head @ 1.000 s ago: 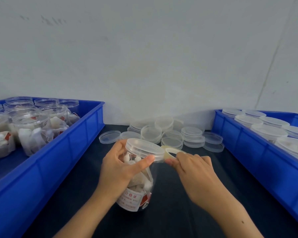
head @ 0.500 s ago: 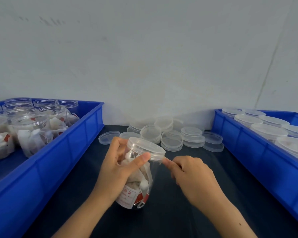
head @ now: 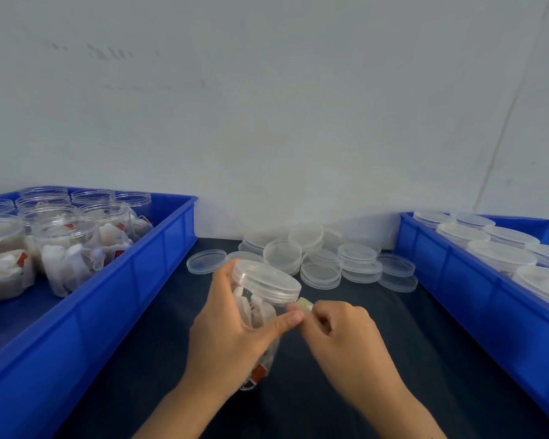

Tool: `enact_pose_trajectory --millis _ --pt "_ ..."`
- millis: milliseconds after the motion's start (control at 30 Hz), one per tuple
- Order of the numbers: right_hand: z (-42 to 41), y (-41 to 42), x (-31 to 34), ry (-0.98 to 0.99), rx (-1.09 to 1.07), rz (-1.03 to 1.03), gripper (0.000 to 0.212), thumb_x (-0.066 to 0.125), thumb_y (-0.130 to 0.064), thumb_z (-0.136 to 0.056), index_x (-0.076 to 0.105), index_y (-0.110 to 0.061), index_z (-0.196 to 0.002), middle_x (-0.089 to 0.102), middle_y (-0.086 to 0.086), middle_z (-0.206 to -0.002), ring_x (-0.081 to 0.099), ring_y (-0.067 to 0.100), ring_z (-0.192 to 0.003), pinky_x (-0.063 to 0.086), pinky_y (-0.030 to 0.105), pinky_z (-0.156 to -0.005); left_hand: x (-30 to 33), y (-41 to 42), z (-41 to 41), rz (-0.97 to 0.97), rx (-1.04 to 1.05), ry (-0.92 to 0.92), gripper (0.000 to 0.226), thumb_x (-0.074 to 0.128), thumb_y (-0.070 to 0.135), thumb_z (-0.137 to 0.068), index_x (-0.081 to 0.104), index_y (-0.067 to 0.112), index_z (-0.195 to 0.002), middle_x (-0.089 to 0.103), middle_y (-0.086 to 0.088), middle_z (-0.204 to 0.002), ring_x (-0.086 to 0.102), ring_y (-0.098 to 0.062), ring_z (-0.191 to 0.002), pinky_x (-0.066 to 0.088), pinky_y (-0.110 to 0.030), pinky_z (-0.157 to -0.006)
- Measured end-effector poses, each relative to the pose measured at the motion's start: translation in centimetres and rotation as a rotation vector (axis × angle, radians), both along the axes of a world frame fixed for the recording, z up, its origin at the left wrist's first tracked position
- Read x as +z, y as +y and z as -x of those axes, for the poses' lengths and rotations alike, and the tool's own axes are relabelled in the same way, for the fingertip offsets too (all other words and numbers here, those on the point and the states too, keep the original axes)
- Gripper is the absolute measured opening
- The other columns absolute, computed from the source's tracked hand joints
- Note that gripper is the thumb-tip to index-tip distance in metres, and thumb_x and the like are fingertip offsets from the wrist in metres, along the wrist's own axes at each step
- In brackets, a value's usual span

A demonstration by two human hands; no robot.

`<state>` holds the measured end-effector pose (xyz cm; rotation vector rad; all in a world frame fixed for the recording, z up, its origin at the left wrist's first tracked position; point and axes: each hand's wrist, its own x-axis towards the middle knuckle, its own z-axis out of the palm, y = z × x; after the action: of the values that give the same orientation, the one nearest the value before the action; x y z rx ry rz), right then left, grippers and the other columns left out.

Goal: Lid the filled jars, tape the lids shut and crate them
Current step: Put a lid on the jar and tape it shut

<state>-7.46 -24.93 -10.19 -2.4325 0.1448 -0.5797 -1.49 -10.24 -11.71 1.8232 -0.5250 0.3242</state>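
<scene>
We see the left hand (head: 232,337) wrapped round a clear plastic jar (head: 260,315), fingers behind it and the thumb laid across its front just under the lid (head: 268,280). The jar is tilted, its top leaning to the right, and its base is low over the dark table (head: 377,359); we cannot tell whether it touches the surface. White packets with a red patch show through its wall. The lid is translucent and sits on the jar's mouth.

The right hand (head: 346,334) is just right of the jar, its fingers curled, pinching a small pale piece of tape (head: 305,304) against the jar's neck directly below the lid's rim. The tape is small and partly hidden by fingertips, so it may be a short strip or the end of a longer one. The left thumb tip lies right beside it.

On the left stands a blue crate (head: 118,280) holding open jars (head: 64,239) filled with white packets, none of them lidded. On the right a second blue crate (head: 457,274) holds lidded jars (head: 501,255) in rows. Between the two crates, at the far side of the table against the wall, we see a heap of loose lids (head: 320,258), some stacked, some lying flat and single.
</scene>
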Motion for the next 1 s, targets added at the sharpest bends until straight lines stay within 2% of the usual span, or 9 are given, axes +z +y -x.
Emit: enact_pose_trajectory --millis 133,300,400,467,567,667,767,867,1000 --pt "0.0 -0.2 -0.4 0.002 0.09 0.015 0.045 0.049 -0.046 -0.092 0.036 -0.014 -0.063 0.037 -0.005 -0.048 0.028 0.01 -0.046 0.025 0.024 -0.046 -0.3 0.1 -0.3 0.036 0.038 0.014 0.106 0.065 0.091 -0.031 0.032 0.048 -0.122 0.054 0.032 -0.11 0.053 0.012 -0.102 0.042 -0.014 -0.078" --pt "0.1 -0.2 -0.2 0.014 0.146 0.073 0.04 0.043 -0.051 -0.094 0.038 -0.023 -0.066 0.042 -0.006 -0.053 0.036 0.01 -0.048 0.028 0.022 -0.049 -0.5 0.2 -0.8 0.079 0.053 0.019 0.086 0.072 0.08 -0.036 0.032 0.058 -0.109 0.046 0.053 -0.101 0.048 0.026 -0.096 0.039 -0.012 -0.075" --pt "0.2 -0.1 0.0 0.039 0.17 0.09 0.036 0.045 -0.049 -0.095 0.039 -0.025 -0.07 0.046 -0.006 -0.058 0.039 0.01 -0.051 0.03 0.022 -0.052 -0.8 0.2 -1.1 0.12 0.074 0.025 0.086 0.074 0.077 -0.037 0.035 0.055 -0.11 0.048 0.05 -0.103 0.049 0.024 -0.097 0.04 -0.013 -0.074" --pt "0.3 -0.1 0.2 0.07 0.178 0.062 0.035 0.045 -0.051 -0.095 0.038 -0.028 -0.07 0.045 -0.007 -0.058 0.039 0.008 -0.051 0.03 0.021 -0.053 -1.0 0.1 -1.2 0.148 0.085 0.029 0.087 0.075 0.075 -0.038 0.036 0.052 -0.112 0.053 0.04 -0.105 0.053 0.018 -0.098 0.04 -0.013 -0.074" --pt "0.4 -0.1 0.8 0.114 0.16 0.072 0.043 0.035 -0.065 -0.091 0.037 -0.029 -0.069 0.042 -0.008 -0.056 0.038 0.007 -0.05 0.031 0.021 -0.054 -1.3 0.0 -1.2 0.141 0.103 0.019 0.092 0.072 0.081 -0.04 0.035 0.048 -0.118 0.054 0.03 -0.109 0.054 0.009 -0.101 0.042 -0.015 -0.074" --pt "0.5 -0.4 1.2 0.147 0.142 0.134 0.064 0.014 -0.08 -0.076 0.045 -0.024 -0.075 0.049 -0.004 -0.063 0.045 0.01 -0.058 0.038 0.024 -0.059 -1.3 0.0 -1.3 0.119 0.104 0.019 0.097 0.065 0.089 -0.035 0.034 0.051 -0.118 0.054 0.031 -0.11 0.054 0.01 -0.1 0.042 -0.013 -0.073" --pt "0.3 -0.9 1.3 0.199 0.1 0.192 0.082 0.004 -0.082 -0.07 0.055 -0.018 -0.083 0.061 0.001 -0.077 0.057 0.014 -0.071 0.044 0.025 -0.069 -1.3 0.0 -1.4 0.119 0.113 0.032 0.093 0.06 0.095 -0.032 0.032 0.059 -0.114 0.052 0.036 -0.108 0.053 0.015 -0.098 0.04 -0.01 -0.071" --pt "0.2 -1.2 1.1 0.224 0.084 0.194 0.078 0.01 -0.076 -0.078 0.057 -0.015 -0.086 0.063 0.002 -0.082 0.059 0.015 -0.075 0.044 0.026 -0.07 -1.2 -0.2 -1.5 0.124 0.123 0.035 0.088 0.057 0.096 -0.033 0.031 0.063 -0.11 0.052 0.041 -0.104 0.051 0.022 -0.096 0.038 -0.009 -0.07" --pt "0.2 -1.7 1.2 0.196 0.102 0.14 0.062 0.031 -0.07 -0.089 0.053 -0.013 -0.081 0.057 0.002 -0.073 0.048 0.01 -0.062 0.04 0.026 -0.062 -1.2 -0.2 -1.6 0.138 0.104 0.034 0.083 0.066 0.089 -0.039 0.036 0.058 -0.11 0.054 0.041 -0.102 0.049 0.025 -0.096 0.04 -0.012 -0.073"
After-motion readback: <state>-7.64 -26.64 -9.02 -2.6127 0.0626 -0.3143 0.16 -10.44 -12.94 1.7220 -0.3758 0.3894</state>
